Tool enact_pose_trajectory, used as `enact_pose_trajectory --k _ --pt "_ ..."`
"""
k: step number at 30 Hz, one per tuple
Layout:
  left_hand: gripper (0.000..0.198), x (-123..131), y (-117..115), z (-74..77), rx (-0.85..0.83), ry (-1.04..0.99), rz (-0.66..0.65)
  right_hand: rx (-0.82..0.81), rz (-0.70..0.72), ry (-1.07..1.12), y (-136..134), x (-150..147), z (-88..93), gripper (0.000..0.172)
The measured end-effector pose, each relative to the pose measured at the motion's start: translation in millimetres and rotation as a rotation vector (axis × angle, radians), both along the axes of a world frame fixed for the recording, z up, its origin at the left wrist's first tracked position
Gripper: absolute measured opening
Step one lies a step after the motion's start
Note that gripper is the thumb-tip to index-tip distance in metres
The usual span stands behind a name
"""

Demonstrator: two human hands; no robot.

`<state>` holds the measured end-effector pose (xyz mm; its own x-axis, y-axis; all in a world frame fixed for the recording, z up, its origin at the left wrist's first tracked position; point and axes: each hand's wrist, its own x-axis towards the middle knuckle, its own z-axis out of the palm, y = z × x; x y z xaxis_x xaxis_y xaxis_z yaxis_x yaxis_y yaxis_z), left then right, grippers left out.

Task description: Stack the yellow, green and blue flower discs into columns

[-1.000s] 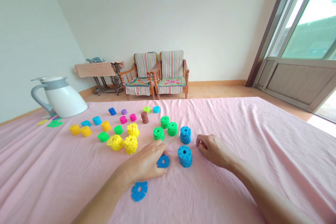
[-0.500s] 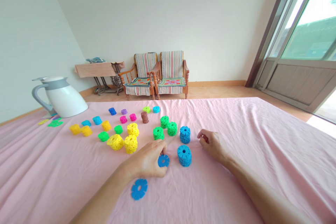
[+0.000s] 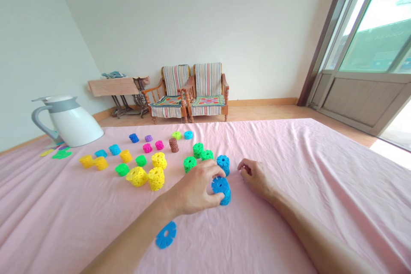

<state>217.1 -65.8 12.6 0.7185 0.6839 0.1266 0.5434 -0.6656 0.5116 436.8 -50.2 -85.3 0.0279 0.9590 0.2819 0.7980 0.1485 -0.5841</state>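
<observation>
My left hand (image 3: 199, 186) pinches a blue notched disc (image 3: 220, 184) between thumb and fingers, over the top of a blue stack (image 3: 226, 198). Whether the disc touches the stack is hard to tell. Just behind stands another blue stack (image 3: 223, 163). To its right, my right hand (image 3: 255, 176) rests on the cloth with curled fingers; what is inside them, if anything, is hidden. One loose blue disc (image 3: 166, 235) lies near my left forearm. Green stacks (image 3: 189, 164) stand behind my left hand, partly covered by it.
Yellow stacks (image 3: 156, 178) and several smaller coloured stacks spread over the left of the pink cloth (image 3: 272, 231). A white jug (image 3: 75, 122) stands at the far left beside flat discs (image 3: 61, 153). Two chairs (image 3: 208, 90) are beyond the table.
My left hand has moved right with the blue disc, from the cloth to over the front blue stack. My right hand stays curled in place. The view has shifted slightly.
</observation>
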Motion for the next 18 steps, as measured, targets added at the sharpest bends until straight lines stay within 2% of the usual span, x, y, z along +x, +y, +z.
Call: enact_pose_trajectory --k 13,16,18 --pt "0.036 3.4 5.0 -3.3 0.020 0.050 -0.016 -0.003 0.010 -0.010 0.0 0.5 1.4 0.019" --pt "0.036 -2.9 2.3 -0.5 0.023 0.024 -0.003 -0.002 0.007 -0.014 -0.9 0.2 2.2 0.019" --pt "0.029 -13.1 -0.9 1.4 0.027 0.019 0.042 -0.003 -0.001 -0.019 -1.1 -0.1 2.5 0.019"
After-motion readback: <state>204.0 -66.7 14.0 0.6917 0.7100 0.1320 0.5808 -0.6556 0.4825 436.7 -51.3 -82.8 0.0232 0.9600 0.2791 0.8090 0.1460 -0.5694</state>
